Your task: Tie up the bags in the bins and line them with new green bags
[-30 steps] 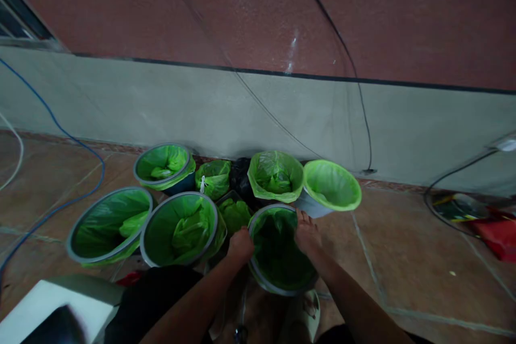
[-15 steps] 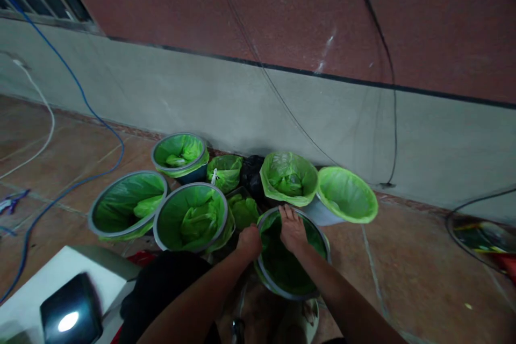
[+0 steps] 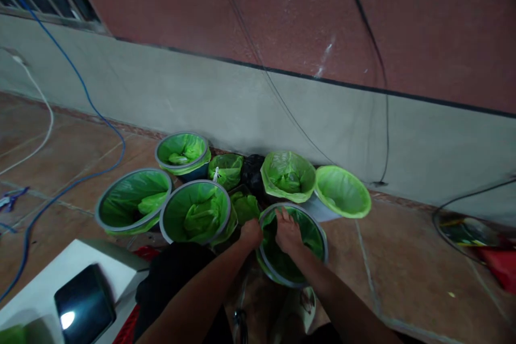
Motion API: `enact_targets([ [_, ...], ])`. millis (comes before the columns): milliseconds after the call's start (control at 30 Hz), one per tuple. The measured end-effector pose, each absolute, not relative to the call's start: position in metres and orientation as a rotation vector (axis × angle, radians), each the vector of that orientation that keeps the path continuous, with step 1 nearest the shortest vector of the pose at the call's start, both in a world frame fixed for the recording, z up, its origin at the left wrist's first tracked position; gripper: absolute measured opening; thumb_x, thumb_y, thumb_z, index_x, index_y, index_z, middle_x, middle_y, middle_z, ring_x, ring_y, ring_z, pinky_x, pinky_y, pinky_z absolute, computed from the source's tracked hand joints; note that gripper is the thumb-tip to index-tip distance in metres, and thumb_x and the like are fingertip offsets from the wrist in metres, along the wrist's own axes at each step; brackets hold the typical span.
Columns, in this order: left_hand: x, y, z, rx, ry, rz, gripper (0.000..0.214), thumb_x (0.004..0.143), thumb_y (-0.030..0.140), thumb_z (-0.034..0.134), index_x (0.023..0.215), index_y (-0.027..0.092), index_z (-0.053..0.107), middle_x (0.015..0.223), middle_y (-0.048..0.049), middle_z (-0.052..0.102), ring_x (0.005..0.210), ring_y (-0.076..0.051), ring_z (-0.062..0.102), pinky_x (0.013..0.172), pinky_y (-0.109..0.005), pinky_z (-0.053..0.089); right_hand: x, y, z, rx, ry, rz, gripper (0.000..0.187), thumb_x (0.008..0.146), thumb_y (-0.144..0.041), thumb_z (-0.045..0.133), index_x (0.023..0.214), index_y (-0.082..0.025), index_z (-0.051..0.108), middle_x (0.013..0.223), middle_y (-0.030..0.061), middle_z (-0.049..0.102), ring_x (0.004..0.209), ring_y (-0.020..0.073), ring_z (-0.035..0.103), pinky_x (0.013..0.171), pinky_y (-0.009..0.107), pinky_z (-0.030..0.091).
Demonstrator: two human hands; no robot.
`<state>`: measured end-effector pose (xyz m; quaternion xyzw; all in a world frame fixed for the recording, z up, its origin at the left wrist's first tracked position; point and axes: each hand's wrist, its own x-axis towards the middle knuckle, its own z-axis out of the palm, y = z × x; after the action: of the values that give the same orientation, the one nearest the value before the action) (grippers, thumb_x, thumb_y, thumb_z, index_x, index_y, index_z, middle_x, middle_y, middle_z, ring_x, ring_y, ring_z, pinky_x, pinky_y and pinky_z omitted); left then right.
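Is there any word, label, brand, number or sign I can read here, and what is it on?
None can be read.
Nearest bin and its green liner: no lettering shows.
Black device on the white box: a bright spot, no readable words.
Colourful bundle at the far right: too blurred to tell whether it carries print.

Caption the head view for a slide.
Left hand at the edge of a green-lined bin, right hand at its opening, other bins alongside.
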<state>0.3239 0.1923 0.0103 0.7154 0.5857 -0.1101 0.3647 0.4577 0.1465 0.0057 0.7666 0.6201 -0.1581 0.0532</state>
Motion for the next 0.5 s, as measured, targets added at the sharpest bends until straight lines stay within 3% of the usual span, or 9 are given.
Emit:
enact_targets([
  [100,0.323,0.192,0.011,1.841,1.487,-0.278,0.029,0.094,0.023,0.051,0.115,0.011,0.068,0.121,-0.0166,0.072,0.118,-0.026,0.067,0.095,-0.028,0.051,0.433,0.093,-0.01,2.432,2.023,-0.526,0.064,0.086,-0.005,0.039,0.149,-0.013,0.048,0.149,0.0147,0.053,0.133,0.0245,0.053,0.108,0.036,0.044],
  [167,0.324,0.192,0.012,1.837,1.487,-0.287,0.03,0.094,0.022,0.052,0.116,0.011,0.069,0.122,-0.0176,0.072,0.119,-0.027,0.066,0.095,-0.028,0.051,0.419,0.054,-0.024,2.477,2.044,-0.526,0.063,0.087,-0.005,0.036,0.148,-0.014,0.049,0.144,0.0135,0.059,0.132,0.0235,0.054,0.109,0.036,0.044],
  [300,0.325,0.193,0.012,1.838,1.479,-0.31,0.03,0.091,0.019,0.055,0.115,0.008,0.07,0.122,-0.0197,0.071,0.119,-0.028,0.067,0.096,-0.029,0.052,0.403,0.004,-0.041,2.431,1.937,-0.496,0.065,0.084,0.0,0.036,0.146,-0.007,0.051,0.144,0.0172,0.058,0.135,0.0261,0.053,0.114,0.04,0.039],
  [500,0.324,0.192,0.017,1.831,1.473,-0.32,0.032,0.088,0.017,0.058,0.115,0.007,0.071,0.121,-0.0199,0.072,0.12,-0.029,0.066,0.095,-0.028,0.053,0.403,0.004,-0.038,2.305,1.927,-0.473,0.065,0.085,0.002,0.035,0.149,-0.006,0.047,0.146,0.0203,0.055,0.135,0.0246,0.052,0.116,0.041,0.037],
])
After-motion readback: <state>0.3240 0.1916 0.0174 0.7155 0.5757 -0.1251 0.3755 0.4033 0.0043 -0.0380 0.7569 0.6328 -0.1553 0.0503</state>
